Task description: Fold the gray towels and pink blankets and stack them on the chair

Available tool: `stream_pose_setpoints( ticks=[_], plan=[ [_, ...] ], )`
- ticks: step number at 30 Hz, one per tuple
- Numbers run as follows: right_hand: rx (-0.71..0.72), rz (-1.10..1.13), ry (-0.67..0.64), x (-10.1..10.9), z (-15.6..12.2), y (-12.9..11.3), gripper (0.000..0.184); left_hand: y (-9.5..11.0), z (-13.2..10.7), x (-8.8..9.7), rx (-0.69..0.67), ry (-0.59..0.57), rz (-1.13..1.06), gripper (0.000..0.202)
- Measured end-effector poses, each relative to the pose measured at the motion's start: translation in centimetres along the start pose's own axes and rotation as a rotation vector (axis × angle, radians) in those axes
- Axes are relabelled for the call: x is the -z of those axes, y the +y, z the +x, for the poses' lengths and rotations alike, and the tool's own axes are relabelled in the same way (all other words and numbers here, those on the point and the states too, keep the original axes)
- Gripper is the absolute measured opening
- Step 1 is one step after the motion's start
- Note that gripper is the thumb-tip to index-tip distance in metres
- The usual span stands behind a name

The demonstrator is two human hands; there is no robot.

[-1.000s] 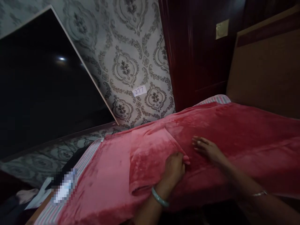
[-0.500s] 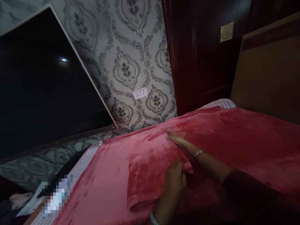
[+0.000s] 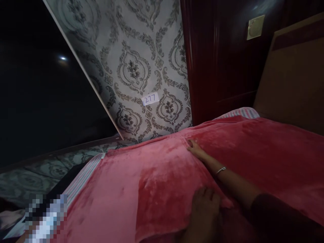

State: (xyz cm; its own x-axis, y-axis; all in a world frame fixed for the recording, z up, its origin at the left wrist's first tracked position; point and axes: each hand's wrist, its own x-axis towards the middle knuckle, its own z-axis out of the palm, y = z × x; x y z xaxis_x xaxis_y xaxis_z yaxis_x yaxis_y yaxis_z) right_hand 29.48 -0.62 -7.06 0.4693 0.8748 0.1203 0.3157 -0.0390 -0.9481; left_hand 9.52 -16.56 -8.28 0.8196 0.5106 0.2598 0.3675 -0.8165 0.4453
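Observation:
A plush red blanket [image 3: 265, 158] covers a bed, with a folded flap [image 3: 162, 195] lying over its near part. My right hand [image 3: 196, 149] reaches far across the blanket, fingers stretched flat along the flap's far edge; a thin silver bracelet [image 3: 220, 169] circles its wrist. My left hand [image 3: 205, 211] rests near the bottom of the view on the flap's near corner, fingers curled onto the fabric.
A striped sheet [image 3: 83, 179] shows at the bed's left edge and at the far corner [image 3: 241, 112]. Patterned wallpaper carries a paper tag reading 277 [image 3: 150, 99]. A dark screen [image 3: 48, 87] leans at left. Dark red wood panelling [image 3: 215, 57] and a brown headboard [image 3: 293, 74] stand at right.
My right hand has slid further along the flap's edge. My left hand has drawn back toward me and lower in view. The camera has dipped and shifted slightly right.

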Motion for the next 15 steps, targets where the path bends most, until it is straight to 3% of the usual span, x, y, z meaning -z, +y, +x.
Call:
stream_pose_setpoints(
  ticks=[3,6,8,11,13,15],
  plan=[
    [0.035,0.008,-0.020,0.0,-0.4,-0.2,0.069,1.5,-0.7,1.3,0.014,-0.057,-0.032,0.022],
    [0.059,0.019,-0.032,0.2,-1.2,-0.8,0.077,2.9,-1.4,6.0,-0.030,-0.098,-0.257,0.029],
    [0.052,0.022,-0.033,0.7,-2.2,-0.9,0.078,2.0,-0.8,10.0,-0.030,-0.144,-0.352,0.025],
    [0.092,0.060,-0.082,1.5,-4.6,-0.2,0.074,-3.1,2.2,15.5,0.128,-0.048,-0.214,0.030],
    [0.134,0.083,-0.121,2.0,-6.4,0.5,0.074,-8.1,4.7,18.3,0.401,0.100,-0.099,0.030],
    [0.157,0.087,-0.130,2.1,-8.0,1.1,0.078,-12.9,6.8,20.2,0.742,0.267,0.074,0.045]
  ],
)
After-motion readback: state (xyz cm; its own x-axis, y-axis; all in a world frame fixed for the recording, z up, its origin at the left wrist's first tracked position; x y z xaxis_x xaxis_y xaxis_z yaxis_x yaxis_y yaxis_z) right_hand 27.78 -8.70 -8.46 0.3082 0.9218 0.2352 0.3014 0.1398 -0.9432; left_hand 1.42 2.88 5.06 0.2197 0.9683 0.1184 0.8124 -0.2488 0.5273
